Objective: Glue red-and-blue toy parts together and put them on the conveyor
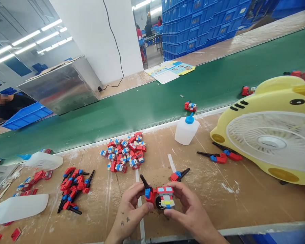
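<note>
Both hands are close together over the brown worktop, low in the view. Between thumb and fingers my left hand (133, 210) pinches a red and blue arm piece (149, 195) with a black rod pointing up. My right hand (189, 210) grips a red and grey toy body (165, 197) with light blue windows and a yellow part. The two pieces meet or nearly meet; a round black part (159, 202) sits between them. Just behind my right fingers lies another arm piece (176, 175) with a black rod.
A pile of toy bodies (124, 152) and a pile of arm pieces (73, 186) lie left. A bottle (186, 130) stands behind, a yellow fan (269, 128) right. More bottles lie left. Beyond runs a green belt (142, 101); a person (12, 105) is far left.
</note>
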